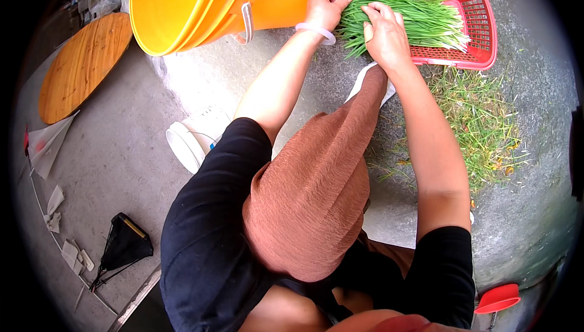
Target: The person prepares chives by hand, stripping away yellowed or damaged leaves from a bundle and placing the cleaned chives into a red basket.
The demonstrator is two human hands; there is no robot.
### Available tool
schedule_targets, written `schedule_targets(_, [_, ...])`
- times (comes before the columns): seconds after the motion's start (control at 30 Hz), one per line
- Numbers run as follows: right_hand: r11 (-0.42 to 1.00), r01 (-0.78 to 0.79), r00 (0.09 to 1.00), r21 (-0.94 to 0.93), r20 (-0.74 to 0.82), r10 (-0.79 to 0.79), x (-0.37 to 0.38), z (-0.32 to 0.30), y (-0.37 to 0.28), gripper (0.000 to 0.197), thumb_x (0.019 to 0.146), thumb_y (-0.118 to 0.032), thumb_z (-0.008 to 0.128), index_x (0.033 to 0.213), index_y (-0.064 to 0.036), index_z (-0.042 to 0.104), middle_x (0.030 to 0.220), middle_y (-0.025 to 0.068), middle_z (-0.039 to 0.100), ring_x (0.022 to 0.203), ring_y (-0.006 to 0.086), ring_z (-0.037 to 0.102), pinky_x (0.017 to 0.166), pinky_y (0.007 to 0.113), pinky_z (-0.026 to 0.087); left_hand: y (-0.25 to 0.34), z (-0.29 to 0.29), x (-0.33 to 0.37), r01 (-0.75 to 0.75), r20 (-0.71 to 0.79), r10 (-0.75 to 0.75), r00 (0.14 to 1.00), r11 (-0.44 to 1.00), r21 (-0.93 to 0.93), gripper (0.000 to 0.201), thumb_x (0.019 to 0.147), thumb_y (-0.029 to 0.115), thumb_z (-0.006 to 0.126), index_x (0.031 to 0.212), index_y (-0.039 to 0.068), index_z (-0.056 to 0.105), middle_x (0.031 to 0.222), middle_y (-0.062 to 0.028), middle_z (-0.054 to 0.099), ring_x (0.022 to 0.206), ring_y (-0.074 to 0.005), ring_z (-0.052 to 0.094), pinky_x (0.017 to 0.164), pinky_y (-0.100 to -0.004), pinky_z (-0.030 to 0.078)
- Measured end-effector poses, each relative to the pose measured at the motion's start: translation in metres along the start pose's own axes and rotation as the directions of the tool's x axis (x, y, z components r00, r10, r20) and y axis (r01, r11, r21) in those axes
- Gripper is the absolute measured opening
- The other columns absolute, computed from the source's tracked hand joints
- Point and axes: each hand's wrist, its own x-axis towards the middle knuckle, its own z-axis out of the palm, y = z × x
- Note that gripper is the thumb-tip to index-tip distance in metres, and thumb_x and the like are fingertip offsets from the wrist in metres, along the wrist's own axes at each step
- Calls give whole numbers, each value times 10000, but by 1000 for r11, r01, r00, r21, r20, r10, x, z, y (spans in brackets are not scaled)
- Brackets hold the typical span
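A thick bunch of garlic chives (420, 19), long green leaves with pale stem ends, lies across a red plastic basket (485, 13) at the top right. The leafy ends hang over the basket's left side. At those leaf tips my left hand (326, 11) has thumb and fingers pinched together on the greens; a pale bangle circles its wrist. My right hand (388, 35) rests on the bunch just to the right, fingers bent and closed around some leaves. What lies under its palm is hidden.
A large yellow-orange bucket (267, 3) lies tipped left of my left hand. Scattered green and yellow trimmings (477, 128) cover the ground below the basket. My brown-clothed leg (316, 192) rises between my arms. Leftward are a white container (185, 146), a round wooden board (85, 67) and a black dustpan-like object (126, 242).
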Motion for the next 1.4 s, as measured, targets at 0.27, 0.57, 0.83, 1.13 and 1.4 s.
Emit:
schedule_targets(0.27, [999, 27, 998, 25, -54, -25, 0, 2, 3, 296, 799, -160, 566, 1085, -93, 605, 1122, 71, 546, 1020, 293, 493, 902, 383, 407, -2, 1, 2, -141, -39, 145, 989, 985, 94, 160, 842, 162, 635, 844, 2, 628, 718, 2, 598, 646, -65, 508, 612, -225, 434])
schedule_targets(0.57, [945, -118, 965, 306, -189, 181, 21, -1, 12, 241, 803, -223, 604, 1034, -161, 635, 858, 71, 601, 817, 257, 579, 734, 366, 468, 14, 8, -8, -507, -16, 564, 826, 754, 419, 139, 807, 150, 653, 810, 12, 634, 719, -70, 545, 646, -166, 534, 595, -280, 447])
schedule_targets(0.83, [906, -190, 970, 378, -70, 233, 24, 10, 25, 204, 814, -267, 608, 942, -129, 685, 897, 122, 626, 841, 297, 607, 747, 365, 476, 18, 15, -6, -508, 0, 558, 830, 756, 412, 142, 817, 152, 638, 814, 11, 622, 747, -77, 551, 649, -168, 534, 605, -286, 447])
schedule_targets(1.13, [924, -158, 969, 348, -123, 213, 18, 14, 30, 184, 815, -244, 608, 920, -117, 688, 867, 119, 629, 819, 292, 607, 734, 361, 480, 10, 13, -5, -465, -58, 506, 861, 827, 316, 150, 841, 153, 619, 846, 4, 595, 739, -36, 554, 648, -107, 508, 601, -256, 434])
schedule_targets(1.4, [942, -126, 976, 310, -134, 174, 14, 12, 30, 185, 814, -223, 601, 916, -95, 687, 876, 132, 627, 824, 297, 605, 742, 361, 481, -7, -10, -18, -305, -181, 338, 924, 934, 184, 184, 875, 195, 594, 831, 18, 570, 673, 31, 529, 621, -49, 450, 577, -211, 404])
